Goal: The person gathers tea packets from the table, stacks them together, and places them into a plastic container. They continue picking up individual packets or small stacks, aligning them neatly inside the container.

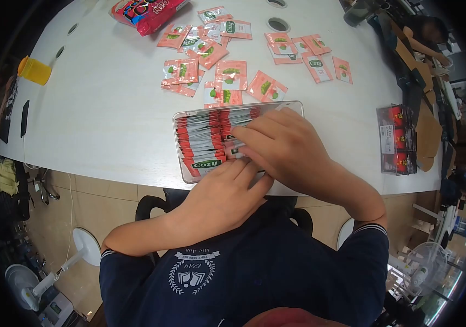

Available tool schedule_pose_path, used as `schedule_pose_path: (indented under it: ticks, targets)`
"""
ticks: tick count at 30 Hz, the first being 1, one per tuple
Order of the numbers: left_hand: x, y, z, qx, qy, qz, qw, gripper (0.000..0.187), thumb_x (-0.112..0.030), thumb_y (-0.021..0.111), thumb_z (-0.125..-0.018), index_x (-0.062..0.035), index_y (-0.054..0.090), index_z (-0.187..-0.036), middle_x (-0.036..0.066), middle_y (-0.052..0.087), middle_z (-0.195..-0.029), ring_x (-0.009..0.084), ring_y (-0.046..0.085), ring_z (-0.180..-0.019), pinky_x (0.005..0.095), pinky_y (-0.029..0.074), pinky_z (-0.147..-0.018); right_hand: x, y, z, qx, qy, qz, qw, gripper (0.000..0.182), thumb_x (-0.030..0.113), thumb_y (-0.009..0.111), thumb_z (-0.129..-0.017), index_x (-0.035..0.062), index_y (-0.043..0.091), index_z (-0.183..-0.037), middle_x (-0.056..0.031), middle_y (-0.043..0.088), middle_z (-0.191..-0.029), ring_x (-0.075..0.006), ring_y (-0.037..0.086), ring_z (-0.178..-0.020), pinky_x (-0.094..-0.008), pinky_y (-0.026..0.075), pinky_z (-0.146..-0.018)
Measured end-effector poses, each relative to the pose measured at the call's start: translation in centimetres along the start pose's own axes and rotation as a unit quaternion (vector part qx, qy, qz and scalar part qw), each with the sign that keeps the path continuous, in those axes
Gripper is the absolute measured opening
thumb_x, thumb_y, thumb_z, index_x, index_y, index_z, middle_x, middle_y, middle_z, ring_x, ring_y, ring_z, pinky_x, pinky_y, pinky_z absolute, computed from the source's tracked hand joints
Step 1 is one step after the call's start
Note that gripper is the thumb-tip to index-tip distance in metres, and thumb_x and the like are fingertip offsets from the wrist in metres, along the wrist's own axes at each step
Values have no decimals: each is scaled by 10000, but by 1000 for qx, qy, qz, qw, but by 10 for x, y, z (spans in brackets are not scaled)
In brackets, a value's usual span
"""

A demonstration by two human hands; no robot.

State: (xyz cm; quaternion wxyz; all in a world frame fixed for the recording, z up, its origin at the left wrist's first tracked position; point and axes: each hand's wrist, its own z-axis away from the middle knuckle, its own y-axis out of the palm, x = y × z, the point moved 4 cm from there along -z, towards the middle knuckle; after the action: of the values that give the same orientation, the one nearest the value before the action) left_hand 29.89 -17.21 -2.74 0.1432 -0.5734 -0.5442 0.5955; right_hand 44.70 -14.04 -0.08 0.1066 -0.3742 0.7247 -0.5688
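Note:
A clear plastic box [176,143] sits at the table's near edge, filled on its left side with upright red and white Cozy sachets [199,136] in packed rows. My left hand [224,191] reaches over the box's front edge, its fingertips at the sachets near the middle. Above the box's right part is my right hand [282,141], fingers bent down into it and touching the second row. What lies between the fingertips of either hand is hidden. Loose pink sachets [232,74] lie scattered just beyond the box.
On the white table [107,109] are a red snack bag [148,13] at the back, a yellow container [35,70] at the left and a clear pack of red items [396,140] at the right. Cable holes pierce the tabletop. Another person [426,32] is at the upper right.

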Motion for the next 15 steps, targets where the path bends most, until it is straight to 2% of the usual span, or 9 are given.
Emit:
schedule_pose_path:
  ticks: [2, 4, 6, 8, 11, 14, 15]
  targets:
    - [1, 2, -1, 7, -5, 2, 1000, 404, -184, 763, -871, -24, 621, -1213, 149, 607, -1089, 300, 623, -1016, 394, 532, -879, -2, -5, 4, -10, 22, -43, 999, 299, 144, 824, -811, 76, 755, -1093, -61, 725, -978, -267, 678, -934, -395, 526, -822]
    - [2, 2, -1, 16, -15, 7, 1000, 386, -182, 753, -880, -32, 614, -1207, 151, 613, -1097, 297, 626, -1015, 395, 532, -876, -8, -11, 8, -68, 33, -57, 996, 234, 164, 806, -822, 82, 725, -1026, -56, 663, -900, -270, 659, -881, -418, 519, -803]
    - [2, 2, -2, 8, -11, -3, 1000, 368, -178, 745, -889, -35, 610, -1200, 151, 614, -1084, 296, 628, -1008, 400, 534, -863, -14, -18, 13, -80, 44, -63, 994, 190, 172, 797, -827, 91, 708, -974, -50, 631, -856, -269, 653, -836, -425, 518, -769]
    - [3, 2, -2, 4, -9, -8, 1000, 350, -175, 737, -897, -35, 607, -1190, 150, 614, -1071, 293, 629, -1000, 403, 537, -850, -18, -22, 20, -45, 58, -63, 995, 159, 167, 796, -824, 105, 705, -939, -42, 628, -848, -265, 660, -799, -417, 525, -720]
    - [4, 3, -3, 15, -17, -4, 1000, 348, -173, 748, -890, -30, 610, -1175, 145, 613, -1067, 300, 630, -989, 414, 541, -837, -14, -16, 24, -6, 27, -53, 998, 196, 152, 847, -811, 93, 751, -972, -39, 703, -862, -255, 675, -749, -379, 530, -665]
    - [4, 3, -4, 40, -32, 5, 999, 380, -178, 786, -862, -18, 617, -1163, 138, 609, -1072, 324, 632, -984, 429, 543, -828, -12, -7, 23, 41, 17, -35, 998, 171, 171, 836, -817, 100, 738, -937, -30, 676, -826, -248, 667, -715, -372, 516, -635]
    - [4, 2, -4, 40, -33, 7, 999, 377, -179, 786, -862, -14, 615, -1156, 137, 606, -1060, 325, 630, -981, 428, 543, -824, -13, -7, 22, 27, 18, -36, 999, 164, 168, 818, -810, 104, 704, -909, -24, 642, -811, -239, 661, -708, -370, 511, -621]
